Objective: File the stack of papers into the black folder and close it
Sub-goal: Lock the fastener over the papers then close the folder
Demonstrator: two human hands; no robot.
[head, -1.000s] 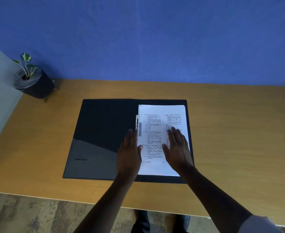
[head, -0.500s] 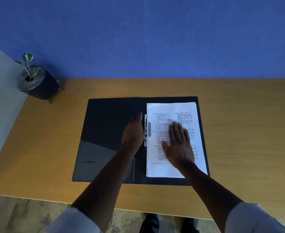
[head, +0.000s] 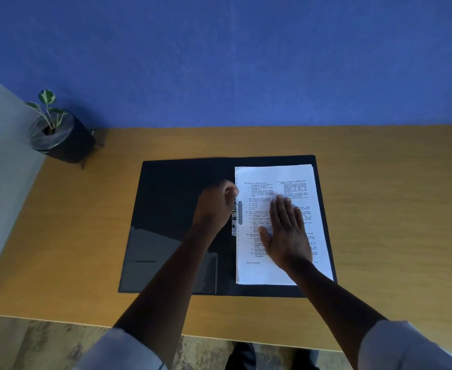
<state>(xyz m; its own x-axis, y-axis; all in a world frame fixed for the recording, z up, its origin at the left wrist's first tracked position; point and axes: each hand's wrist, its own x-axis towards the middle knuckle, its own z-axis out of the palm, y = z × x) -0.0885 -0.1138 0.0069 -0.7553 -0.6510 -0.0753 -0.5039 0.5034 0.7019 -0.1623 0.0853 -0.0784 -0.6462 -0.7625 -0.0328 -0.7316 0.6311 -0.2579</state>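
Note:
The black folder (head: 171,198) lies open flat on the wooden desk. A stack of printed white papers (head: 286,182) rests on its right half, left edge against the spine. A metal clip (head: 236,217) sits along the spine at the papers' left edge. My left hand (head: 215,206) is curled over the upper part of that clip, fingertips at the top of it. My right hand (head: 286,233) lies flat, fingers spread, pressing on the middle of the papers.
A small potted plant in a black pot (head: 59,140) stands at the desk's back left corner. A blue wall runs behind the desk (head: 392,209). The desk's front edge is close to my body, with floor below.
My left hand slid from the papers' lower left edge up along the spine and curled onto the clip. My right hand stayed flat on the papers.

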